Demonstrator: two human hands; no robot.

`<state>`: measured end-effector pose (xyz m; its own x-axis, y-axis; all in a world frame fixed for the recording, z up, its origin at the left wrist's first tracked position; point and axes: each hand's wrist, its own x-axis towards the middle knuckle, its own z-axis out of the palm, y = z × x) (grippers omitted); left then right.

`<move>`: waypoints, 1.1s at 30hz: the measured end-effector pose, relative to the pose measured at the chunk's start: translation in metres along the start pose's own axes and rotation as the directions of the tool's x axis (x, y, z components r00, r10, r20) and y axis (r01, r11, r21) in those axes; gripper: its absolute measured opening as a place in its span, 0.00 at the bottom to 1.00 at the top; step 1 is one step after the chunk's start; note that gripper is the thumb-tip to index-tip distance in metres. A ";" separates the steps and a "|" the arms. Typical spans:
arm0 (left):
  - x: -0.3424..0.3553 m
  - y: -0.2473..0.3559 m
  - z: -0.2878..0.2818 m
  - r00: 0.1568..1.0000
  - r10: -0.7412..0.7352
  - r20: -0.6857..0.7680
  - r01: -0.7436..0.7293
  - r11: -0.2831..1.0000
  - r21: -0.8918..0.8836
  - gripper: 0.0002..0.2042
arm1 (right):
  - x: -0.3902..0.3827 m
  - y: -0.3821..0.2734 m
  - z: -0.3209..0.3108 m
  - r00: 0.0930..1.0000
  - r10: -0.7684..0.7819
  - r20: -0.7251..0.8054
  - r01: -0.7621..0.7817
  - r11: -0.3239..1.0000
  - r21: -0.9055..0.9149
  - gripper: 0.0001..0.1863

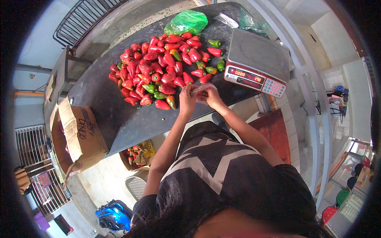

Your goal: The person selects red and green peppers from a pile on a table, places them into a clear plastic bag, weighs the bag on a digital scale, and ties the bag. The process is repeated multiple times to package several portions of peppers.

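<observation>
My left hand (187,100) and my right hand (213,98) are close together at the near edge of the dark table (131,129). Both have their fingers closed on a thin clear plastic bag (198,91), one hand at each side of it. Some red shows at the bag, but I cannot tell whether it is inside or behind. Just beyond my hands lies a broad heap of peppers (145,69), mostly red with a few green or part-orange ones. A few stray peppers, among them a green one (220,64), lie between the heap and the scale.
A digital scale (258,53) with a bare metal plate stands at the table's right. Behind the heap rests a crumpled green plastic bag (187,23). An open cardboard box (89,137) is off the left end. Below the near edge sits another box of peppers (132,155).
</observation>
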<state>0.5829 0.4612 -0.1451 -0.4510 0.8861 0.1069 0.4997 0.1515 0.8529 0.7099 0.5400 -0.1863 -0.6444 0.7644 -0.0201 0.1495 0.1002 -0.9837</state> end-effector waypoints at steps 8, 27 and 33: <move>0.000 0.002 -0.006 0.999 0.032 -0.013 -0.033 0.999 -0.023 0.11 | -0.003 0.005 0.012 0.981 -0.164 -0.100 0.118 0.925 -0.362 0.16; 0.001 0.001 -0.007 0.999 -0.017 -0.034 0.016 1.000 -0.022 0.11 | 0.001 0.005 0.014 0.992 -0.121 0.033 0.124 0.909 -0.398 0.18; 0.004 0.005 -0.009 0.998 -0.037 -0.060 0.035 0.999 -0.036 0.11 | -0.010 -0.044 -0.004 0.956 -0.290 0.030 0.242 0.733 -0.636 0.16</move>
<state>0.5769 0.4617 -0.1362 -0.5125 0.8522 0.1056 0.4567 0.1664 0.8739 0.7129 0.5309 -0.1419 -0.6820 0.6831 0.2612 0.4301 0.6635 -0.6122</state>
